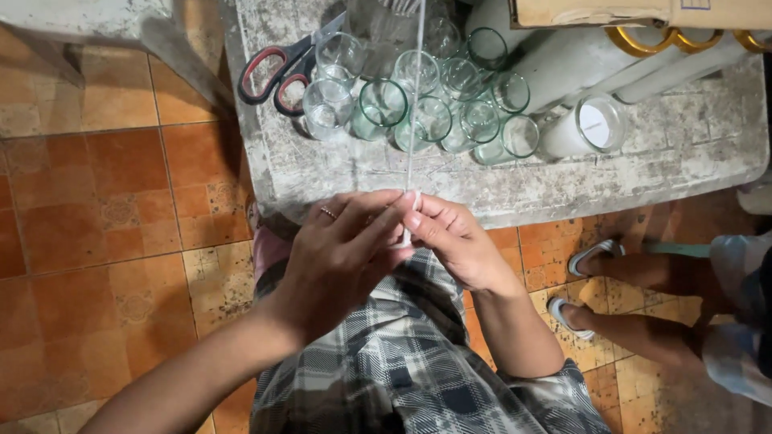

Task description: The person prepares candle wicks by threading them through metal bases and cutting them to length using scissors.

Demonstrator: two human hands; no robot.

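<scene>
White wick upright, pinched below

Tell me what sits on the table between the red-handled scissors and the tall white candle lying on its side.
In the head view, a cluster of empty clear drinking glasses stands between the red-handled scissors and the white candle.

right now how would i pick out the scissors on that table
Start at the worn grey table and its cluster of clear empty glass cups. At the cluster's left edge lie the metal scissors with red-and-black handles, the only non-glass thing there.
</scene>
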